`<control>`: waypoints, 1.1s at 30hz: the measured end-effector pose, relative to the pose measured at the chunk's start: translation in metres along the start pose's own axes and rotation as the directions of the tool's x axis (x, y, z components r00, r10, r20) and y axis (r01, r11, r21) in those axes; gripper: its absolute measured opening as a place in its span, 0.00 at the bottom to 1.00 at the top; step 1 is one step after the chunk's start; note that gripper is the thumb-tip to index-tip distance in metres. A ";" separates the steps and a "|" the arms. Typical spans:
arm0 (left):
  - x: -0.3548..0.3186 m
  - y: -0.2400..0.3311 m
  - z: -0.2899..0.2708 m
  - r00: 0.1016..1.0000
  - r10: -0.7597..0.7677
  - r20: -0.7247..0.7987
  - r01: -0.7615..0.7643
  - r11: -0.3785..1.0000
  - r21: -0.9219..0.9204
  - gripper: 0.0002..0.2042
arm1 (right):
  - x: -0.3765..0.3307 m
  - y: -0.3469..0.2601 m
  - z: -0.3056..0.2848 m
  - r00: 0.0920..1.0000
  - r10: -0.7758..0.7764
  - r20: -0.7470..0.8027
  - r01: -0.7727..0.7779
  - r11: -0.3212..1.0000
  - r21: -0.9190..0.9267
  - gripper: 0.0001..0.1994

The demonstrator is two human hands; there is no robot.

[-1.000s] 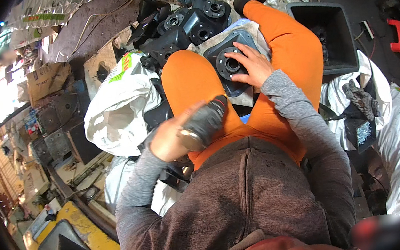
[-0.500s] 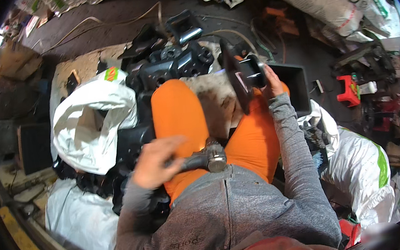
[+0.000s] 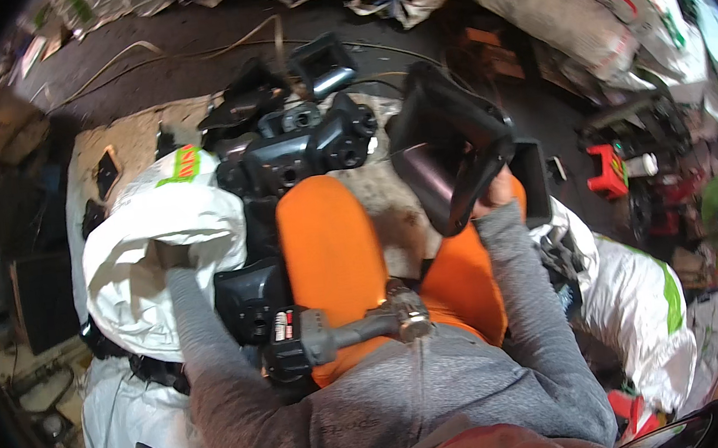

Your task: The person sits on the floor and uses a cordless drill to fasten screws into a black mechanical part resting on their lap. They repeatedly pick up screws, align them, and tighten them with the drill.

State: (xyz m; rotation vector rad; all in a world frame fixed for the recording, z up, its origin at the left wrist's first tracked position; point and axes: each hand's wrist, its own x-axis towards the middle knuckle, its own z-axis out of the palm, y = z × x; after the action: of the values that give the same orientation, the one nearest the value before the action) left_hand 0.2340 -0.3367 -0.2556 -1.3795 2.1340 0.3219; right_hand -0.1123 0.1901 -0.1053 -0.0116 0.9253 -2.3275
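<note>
I sit with orange trousers [image 3: 326, 245] and grey sleeves. My right hand [image 3: 496, 193] grips the lower edge of a large black plastic housing [image 3: 448, 153], held tilted above my right knee. My left forearm [image 3: 193, 311] runs into the mouth of a white sack [image 3: 160, 245] at my left, and the hand itself is hidden inside it. A black cordless drill [image 3: 336, 336] lies across my lap, with neither hand on it.
A pile of black plastic housings [image 3: 298, 147] lies on the floor in front of my knees. Another black part [image 3: 248, 297] sits by my left thigh. White sacks [image 3: 647, 299] stand at my right, a red object [image 3: 612, 171] beyond them, and filled sacks [image 3: 581, 8] along the back.
My left hand let go of the drill, which now rests on my lap, and went into the white sack. My right hand lifted the black housing higher and turned it.
</note>
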 end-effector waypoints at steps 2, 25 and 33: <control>0.005 0.023 0.009 1.000 0.007 0.017 -0.007 1.000 -0.005 0.16 | 0.023 -0.021 0.011 0.960 -0.251 -0.124 0.160 0.856 -0.491 0.15; -0.013 0.078 0.048 0.997 -0.079 0.007 0.075 0.909 -0.411 0.19 | 0.232 0.279 0.106 0.723 0.367 0.585 0.668 -0.153 -0.728 0.41; 0.052 -0.010 0.110 0.829 -0.545 -0.127 0.448 0.782 -0.434 0.23 | 0.191 0.264 0.107 0.557 0.612 0.562 0.758 -0.098 -0.644 0.45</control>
State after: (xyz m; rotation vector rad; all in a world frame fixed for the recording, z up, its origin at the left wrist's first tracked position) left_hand 0.2643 -0.3265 -0.3736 -2.2650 1.8381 0.3846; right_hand -0.0967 -0.1296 -0.2294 -1.8280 1.8420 -0.5207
